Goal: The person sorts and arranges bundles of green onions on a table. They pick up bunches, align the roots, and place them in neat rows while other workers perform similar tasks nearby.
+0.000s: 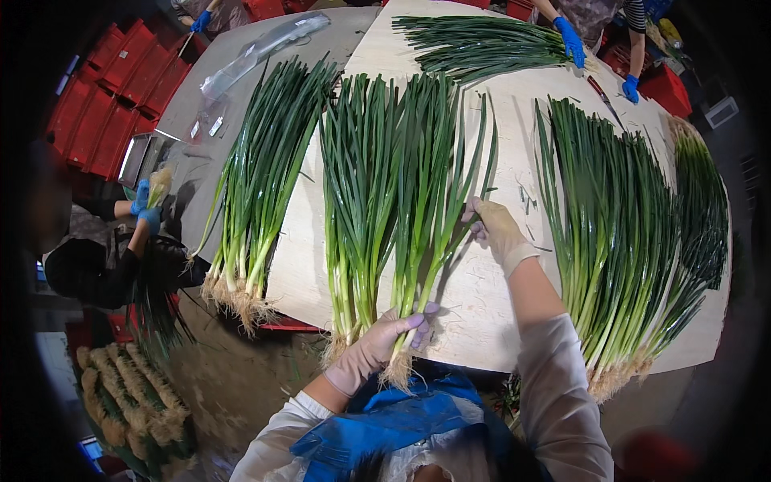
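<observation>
My left hand (394,337), in a pale glove, grips the white lower stems of a small bunch of green onions (424,199). Their stringy roots (397,370) hang below the fist, past the table's near edge. Higher up at the right side of this bunch, my right hand (494,226), also gloved, has its fingers curled on an outer green leaf. Another bunch of green onions (361,199) lies against the left of the held one, its roots partly behind my left wrist. A wide pile of green onions (608,241) spreads to the right of my right arm.
A further bunch (259,181) lies left on the pale board (301,265). A knife (602,99) rests at the far right, near a co-worker's blue-gloved hand (569,42) on more onions. Another person's gloved hands (144,208) hold onions at left. Red crates (114,90) stand beyond.
</observation>
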A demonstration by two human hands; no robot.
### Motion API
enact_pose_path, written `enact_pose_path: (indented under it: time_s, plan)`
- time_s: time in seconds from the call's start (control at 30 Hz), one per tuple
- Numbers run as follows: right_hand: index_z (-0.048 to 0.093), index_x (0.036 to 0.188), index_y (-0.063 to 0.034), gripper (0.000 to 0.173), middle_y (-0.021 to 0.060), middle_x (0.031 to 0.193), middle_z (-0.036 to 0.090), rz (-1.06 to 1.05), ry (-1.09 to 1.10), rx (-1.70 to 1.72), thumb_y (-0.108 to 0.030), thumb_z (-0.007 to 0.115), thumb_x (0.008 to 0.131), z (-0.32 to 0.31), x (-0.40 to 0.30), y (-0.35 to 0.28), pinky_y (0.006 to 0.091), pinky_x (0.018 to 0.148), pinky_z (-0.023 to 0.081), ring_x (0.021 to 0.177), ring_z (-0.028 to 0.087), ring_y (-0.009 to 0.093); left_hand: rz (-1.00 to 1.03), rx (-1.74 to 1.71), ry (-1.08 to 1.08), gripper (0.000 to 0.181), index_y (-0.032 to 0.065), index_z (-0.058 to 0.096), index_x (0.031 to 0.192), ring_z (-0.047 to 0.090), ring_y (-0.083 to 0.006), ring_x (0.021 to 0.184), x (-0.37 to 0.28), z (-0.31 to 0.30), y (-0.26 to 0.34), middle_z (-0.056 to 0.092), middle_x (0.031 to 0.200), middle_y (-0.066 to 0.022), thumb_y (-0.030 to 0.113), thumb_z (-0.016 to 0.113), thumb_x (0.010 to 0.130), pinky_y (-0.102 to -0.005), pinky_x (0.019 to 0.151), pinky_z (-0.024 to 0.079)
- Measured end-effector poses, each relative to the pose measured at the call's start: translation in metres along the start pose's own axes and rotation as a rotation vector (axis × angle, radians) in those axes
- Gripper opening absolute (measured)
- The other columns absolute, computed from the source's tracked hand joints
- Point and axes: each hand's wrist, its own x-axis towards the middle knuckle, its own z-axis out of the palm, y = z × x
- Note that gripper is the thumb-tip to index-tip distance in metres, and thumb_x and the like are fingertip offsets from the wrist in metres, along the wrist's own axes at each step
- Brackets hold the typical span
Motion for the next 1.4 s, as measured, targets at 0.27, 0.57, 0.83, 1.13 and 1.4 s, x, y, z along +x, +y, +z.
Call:
enact_pose_path:
  time_s: [0.27, 0.57, 0.83, 1.13, 1.4]
  plan:
    - [0.065, 0.087, -0.0037, 0.036, 0.0051, 0.068, 0.061, -0.407, 0.556, 0.157, -0.033, 0.046, 0.099, -0.074, 0.051, 0.029, 0.0302, 0.040, 0.040, 0.051, 0.054, 0.014, -0.028, 0.179, 0.096, 0.036, 0.0006, 0.057, 0.123, 0.049, -0.0103, 0.057, -0.015, 0.014, -0.007, 0.054, 0.074, -0.0028, 0.020, 0.062, 0.092, -0.0234, 0.054, 0.042]
    - [0.063, 0.095, 0.0038, 0.033, 0.0122, 0.069, 0.067, 0.041, 0.020, -0.318, -0.022, 0.043, 0.102, -0.083, -0.150, -0.005, 0.0211, 0.039, 0.045, 0.047, 0.060, 0.014, 0.000, 0.488, 0.426, 0.038, 0.0004, 0.051, 0.126, 0.060, -0.0123, 0.073, -0.024, 0.020, 0.022, 0.063, 0.088, -0.0080, 0.009, 0.063, 0.090, -0.0249, 0.057, 0.051]
    - [0.069, 0.091, -0.0068, 0.032, 0.0118, 0.076, 0.070, 0.489, -0.378, -1.240, -0.036, 0.061, 0.084, -0.171, -0.306, 0.139, 0.0385, 0.068, 0.052, 0.073, 0.069, 0.026, 0.058, 1.116, 0.639, 0.081, 0.0019, 0.022, 0.149, 0.056, -0.0357, 0.119, -0.027, 0.008, 0.031, 0.050, 0.133, -0.0289, 0.016, 0.069, 0.085, -0.0367, 0.105, 0.042]
    - [0.064, 0.120, -0.0105, 0.046, 0.0199, 0.119, 0.063, 0.574, -0.010, -1.499, -0.039, 0.053, 0.086, -0.253, -0.326, 0.255, 0.0411, 0.098, 0.046, 0.113, 0.060, 0.034, 0.139, 1.145, 0.642, 0.079, 0.0004, 0.027, 0.147, 0.046, -0.0392, 0.128, -0.034, -0.013, 0.008, 0.043, 0.140, -0.0295, 0.026, 0.068, 0.084, -0.0375, 0.110, 0.035]
    - [0.061, 0.119, -0.0050, 0.051, 0.0220, 0.109, 0.066, 0.359, -0.489, -1.241, -0.045, 0.051, 0.089, -0.116, -0.293, 0.132, 0.0426, 0.091, 0.048, 0.107, 0.062, 0.035, 0.189, 1.351, 0.644, 0.065, -0.0013, 0.039, 0.140, 0.058, -0.0404, 0.112, -0.025, -0.019, 0.006, 0.057, 0.122, -0.0300, 0.029, 0.061, 0.087, -0.0405, 0.098, 0.045]
